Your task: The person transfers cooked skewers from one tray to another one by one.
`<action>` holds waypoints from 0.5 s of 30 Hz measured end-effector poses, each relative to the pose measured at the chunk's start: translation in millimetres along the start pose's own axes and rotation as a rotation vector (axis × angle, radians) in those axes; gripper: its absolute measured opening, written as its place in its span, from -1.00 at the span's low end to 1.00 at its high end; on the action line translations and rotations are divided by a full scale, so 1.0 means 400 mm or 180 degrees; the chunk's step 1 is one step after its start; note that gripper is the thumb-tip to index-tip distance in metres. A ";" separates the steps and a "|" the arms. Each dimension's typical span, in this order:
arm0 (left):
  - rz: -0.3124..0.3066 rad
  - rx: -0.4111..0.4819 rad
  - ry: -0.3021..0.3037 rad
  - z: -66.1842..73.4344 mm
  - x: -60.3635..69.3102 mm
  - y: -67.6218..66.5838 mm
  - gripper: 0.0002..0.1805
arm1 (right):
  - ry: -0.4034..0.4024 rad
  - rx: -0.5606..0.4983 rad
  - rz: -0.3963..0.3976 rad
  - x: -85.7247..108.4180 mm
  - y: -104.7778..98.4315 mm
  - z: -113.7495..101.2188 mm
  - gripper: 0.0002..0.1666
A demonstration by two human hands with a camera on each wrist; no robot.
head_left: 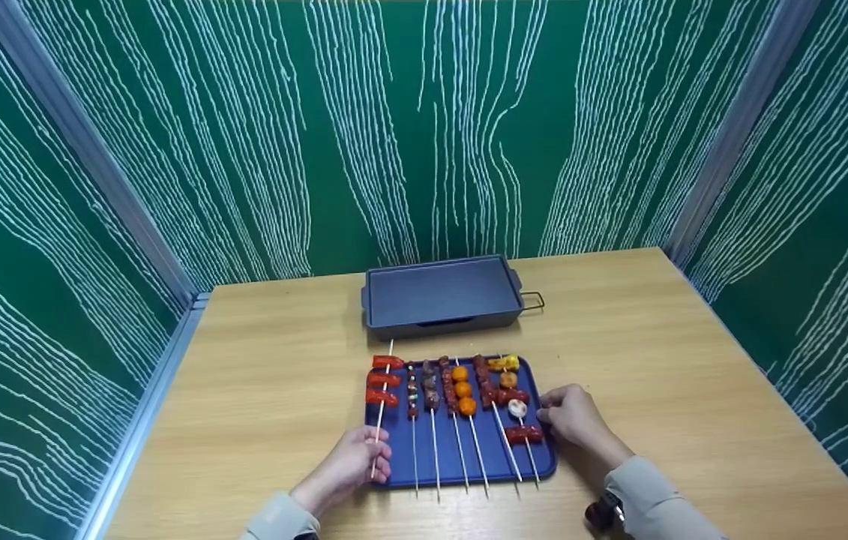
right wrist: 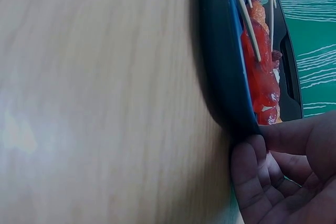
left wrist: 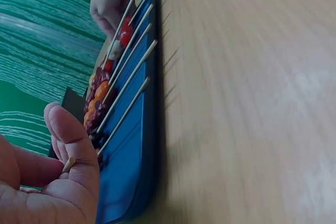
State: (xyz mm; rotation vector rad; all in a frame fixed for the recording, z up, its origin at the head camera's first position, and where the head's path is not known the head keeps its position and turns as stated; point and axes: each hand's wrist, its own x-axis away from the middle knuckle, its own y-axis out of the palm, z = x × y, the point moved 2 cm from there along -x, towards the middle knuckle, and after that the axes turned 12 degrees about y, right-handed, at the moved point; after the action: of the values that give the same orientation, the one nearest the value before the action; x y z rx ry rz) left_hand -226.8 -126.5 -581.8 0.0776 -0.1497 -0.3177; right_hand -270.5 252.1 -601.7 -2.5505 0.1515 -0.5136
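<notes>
My left hand (head_left: 352,459) pinches the lower stick of a skewer with several red pieces (head_left: 382,380), held over the left edge of the blue tray (head_left: 495,457). The stick's end (left wrist: 69,164) shows between thumb and fingers in the left wrist view. At the tray's right rim, my right hand (head_left: 579,420) grips the edge between thumb and curled fingers (right wrist: 248,169). Several other skewers lie side by side on the tray, among them one with orange balls (head_left: 463,390) and one with mixed pieces and red sausage (head_left: 523,435). Their sticks point toward me.
Behind the tray stands a dark rectangular grill pan (head_left: 442,289) with a wire handle (head_left: 534,301) on its right side. The wooden table (head_left: 274,375) extends to both sides. Green walls with white lines (head_left: 468,150) enclose its back and sides.
</notes>
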 end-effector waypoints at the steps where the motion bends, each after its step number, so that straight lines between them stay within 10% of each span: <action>1: 0.0011 0.0009 -0.0012 -0.002 0.001 0.001 -0.82 | 0.0001 -0.0005 -0.0004 0.000 0.000 0.000 -0.81; 15: 0.0095 0.0063 -0.0186 -0.025 0.012 0.017 -0.77 | 0.0049 -0.0012 -0.0045 -0.001 0.000 0.000 -0.74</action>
State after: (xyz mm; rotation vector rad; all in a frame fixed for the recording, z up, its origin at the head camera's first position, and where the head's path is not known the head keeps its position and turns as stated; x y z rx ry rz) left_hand -218.6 -121.1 -590.4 0.0857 -0.2117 -0.2888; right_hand -270.7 252.4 -601.9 -2.5533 0.1401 -0.5388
